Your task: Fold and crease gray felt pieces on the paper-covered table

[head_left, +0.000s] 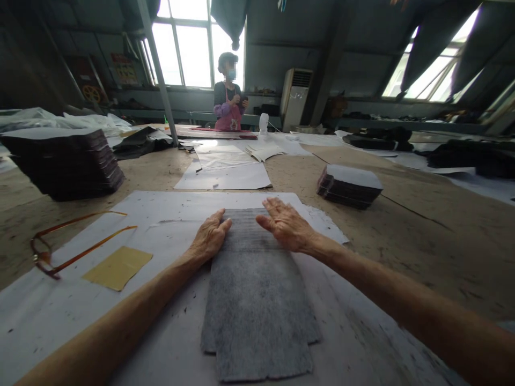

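A grey, felt-like cut piece of fabric (259, 305) with notched lower corners lies flat on a white paper sheet (161, 321). Faint cross stripes run over its far end. My left hand (210, 236) rests along the far left edge of the piece, thumb and fingers stretched forward, holding nothing. On the opposite side, my right hand (287, 225) is over the far right corner with its fingers extended and thumb apart. Its fingertips are slightly blurred, and I cannot tell how firmly it touches the fabric.
Eyeglasses (50, 260) and a yellowish paper square (118, 267) lie at left. A tall stack of dark pieces (68, 163) stands behind them; a smaller stack (349, 186) is at right. Loose white paper (225, 176) lies ahead. Beyond the table stands a person (229, 102) in a pink apron.
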Motion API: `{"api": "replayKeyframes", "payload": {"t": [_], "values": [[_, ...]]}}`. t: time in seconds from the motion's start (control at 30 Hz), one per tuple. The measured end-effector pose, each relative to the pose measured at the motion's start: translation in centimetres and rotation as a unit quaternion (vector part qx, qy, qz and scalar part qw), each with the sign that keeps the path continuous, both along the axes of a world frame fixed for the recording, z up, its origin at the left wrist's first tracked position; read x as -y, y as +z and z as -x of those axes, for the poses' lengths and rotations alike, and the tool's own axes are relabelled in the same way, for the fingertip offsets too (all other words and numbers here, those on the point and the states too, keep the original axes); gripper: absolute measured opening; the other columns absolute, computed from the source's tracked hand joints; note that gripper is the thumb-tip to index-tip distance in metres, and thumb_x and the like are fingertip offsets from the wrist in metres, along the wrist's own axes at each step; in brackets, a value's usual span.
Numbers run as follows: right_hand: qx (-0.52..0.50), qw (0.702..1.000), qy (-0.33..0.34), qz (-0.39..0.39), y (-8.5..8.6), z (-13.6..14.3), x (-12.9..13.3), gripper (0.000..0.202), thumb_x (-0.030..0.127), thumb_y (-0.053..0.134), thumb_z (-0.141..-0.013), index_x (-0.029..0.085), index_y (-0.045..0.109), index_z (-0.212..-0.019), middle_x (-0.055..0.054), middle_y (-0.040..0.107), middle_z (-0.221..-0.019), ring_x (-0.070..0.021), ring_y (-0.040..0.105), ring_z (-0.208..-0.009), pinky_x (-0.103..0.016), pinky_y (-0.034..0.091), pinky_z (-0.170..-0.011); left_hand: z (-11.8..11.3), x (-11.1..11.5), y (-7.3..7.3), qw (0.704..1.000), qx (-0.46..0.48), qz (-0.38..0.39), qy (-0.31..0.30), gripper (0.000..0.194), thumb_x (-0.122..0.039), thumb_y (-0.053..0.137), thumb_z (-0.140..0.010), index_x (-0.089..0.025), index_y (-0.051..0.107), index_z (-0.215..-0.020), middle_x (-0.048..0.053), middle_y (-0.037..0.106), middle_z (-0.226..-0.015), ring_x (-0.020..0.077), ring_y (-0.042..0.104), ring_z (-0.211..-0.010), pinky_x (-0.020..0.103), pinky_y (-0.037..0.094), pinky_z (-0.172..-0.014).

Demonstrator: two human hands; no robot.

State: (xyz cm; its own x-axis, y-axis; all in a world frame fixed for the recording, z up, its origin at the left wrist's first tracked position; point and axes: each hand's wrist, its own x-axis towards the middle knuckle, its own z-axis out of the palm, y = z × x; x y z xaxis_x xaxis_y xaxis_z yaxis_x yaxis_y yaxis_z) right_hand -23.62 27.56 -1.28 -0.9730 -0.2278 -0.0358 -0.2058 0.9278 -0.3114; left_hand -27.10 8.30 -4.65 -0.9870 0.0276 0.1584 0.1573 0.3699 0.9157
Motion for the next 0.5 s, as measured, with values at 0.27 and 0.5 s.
{"api": "replayKeyframes", "payload": {"t": [0.27, 0.5], "values": [[0.045, 0.997, 0.05, -0.028, -0.7, -0.6, -0.3, 0.072, 0.063, 0.02, -0.085, 0.014, 0.029, -0.138, -0.009, 0.015, -0.147, -0.0264, 0.008, -0.136, -0.049, 0.005, -0.108, 0.5, 0.5, -0.5, 0.999, 0.004, -0.007, -0.036, 0.043, -0.038, 0.055, -0.073, -0.016, 0.059, -0.109, 0.01, 0.044, -0.134, 0.0237, 0.033, -0.129, 0.033, 0.014, -0.109], [0.041, 0.995, 0.087, -0.033, -0.3, -1.4, -0.2, 0.072, 0.061, 0.025, -0.085, 0.013, 0.027, -0.139, -0.011, 0.017, -0.146, -0.0272, 0.011, -0.135, -0.048, 0.008, -0.108, 0.0, 0.5, -0.3, 0.998, 0.004, -0.018, -0.053, 0.039, -0.037, 0.055, -0.075, -0.018, 0.06, -0.109, 0.009, 0.041, -0.136, 0.0208, 0.027, -0.131, 0.031, 0.01, -0.109]]}}
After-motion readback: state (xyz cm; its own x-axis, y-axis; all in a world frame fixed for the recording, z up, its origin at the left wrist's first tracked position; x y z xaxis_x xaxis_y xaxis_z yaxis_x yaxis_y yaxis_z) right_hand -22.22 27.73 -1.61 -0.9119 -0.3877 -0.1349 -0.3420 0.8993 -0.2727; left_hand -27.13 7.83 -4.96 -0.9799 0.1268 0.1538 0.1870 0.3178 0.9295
